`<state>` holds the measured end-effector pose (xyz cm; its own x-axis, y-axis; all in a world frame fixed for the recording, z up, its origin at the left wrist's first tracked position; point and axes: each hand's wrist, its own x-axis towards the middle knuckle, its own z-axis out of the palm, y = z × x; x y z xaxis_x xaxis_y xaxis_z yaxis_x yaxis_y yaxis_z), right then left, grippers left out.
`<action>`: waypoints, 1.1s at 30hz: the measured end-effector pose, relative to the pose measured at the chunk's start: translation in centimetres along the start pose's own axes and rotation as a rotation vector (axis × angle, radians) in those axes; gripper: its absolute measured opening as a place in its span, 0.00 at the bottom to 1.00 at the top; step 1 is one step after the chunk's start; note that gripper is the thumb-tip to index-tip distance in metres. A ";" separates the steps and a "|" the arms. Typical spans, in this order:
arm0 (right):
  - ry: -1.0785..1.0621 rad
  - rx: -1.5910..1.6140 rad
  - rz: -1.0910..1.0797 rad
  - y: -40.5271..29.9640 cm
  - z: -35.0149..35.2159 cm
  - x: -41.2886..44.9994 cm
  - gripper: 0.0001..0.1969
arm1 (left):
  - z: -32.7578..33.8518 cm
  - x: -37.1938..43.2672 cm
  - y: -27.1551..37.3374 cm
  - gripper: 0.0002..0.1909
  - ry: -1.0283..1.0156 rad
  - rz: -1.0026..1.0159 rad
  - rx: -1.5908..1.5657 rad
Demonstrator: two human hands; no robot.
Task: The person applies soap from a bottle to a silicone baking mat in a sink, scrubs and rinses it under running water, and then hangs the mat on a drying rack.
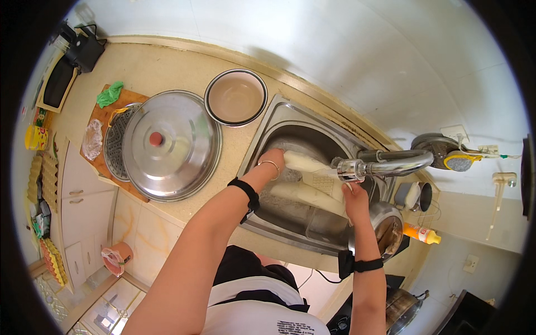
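A pale cream bag or cloth [322,184], bearing lines of print, is stretched over the stainless steel sink [261,215]. Its two long sides bulge like rolls; I cannot tell what it is made of or whether anything is inside. My left hand [272,162], with a bangle at the wrist, grips its upper left end. At the right end my right hand [356,202] pinches the edge. Directly above the print hangs the chrome faucet [351,169], its head hiding part of the piece. Shallow water seems to lie in the basin below.
Left of the sink stand an enamel basin [236,98] and a large steel lid [180,159] over a perforated steamer tray [115,146] on a wooden board [94,115]. A metal pot [389,230] and an orange bottle [418,233] are at the right. A lined bin [117,257] stands on the floor.
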<state>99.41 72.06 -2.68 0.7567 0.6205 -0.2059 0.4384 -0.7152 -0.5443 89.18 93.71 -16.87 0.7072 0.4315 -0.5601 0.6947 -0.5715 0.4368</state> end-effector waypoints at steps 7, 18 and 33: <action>-0.083 0.743 0.272 5.8 5.4 3.1 0.17 | 1.7 -2.0 3.7 0.18 0.037 -0.272 -0.562; -0.238 1.229 0.663 2.8 6.3 3.9 0.16 | 0.9 -5.1 8.4 0.16 -0.179 -0.205 -1.434; -0.222 0.871 0.567 2.3 5.2 2.3 0.15 | -1.8 -4.1 6.7 0.11 0.476 0.298 -0.758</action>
<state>99.61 73.50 -8.59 0.5976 0.3758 -0.7083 -0.5157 -0.4962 -0.6984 91.11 89.41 -10.35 0.7324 0.6764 -0.0784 0.2587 -0.1700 0.9509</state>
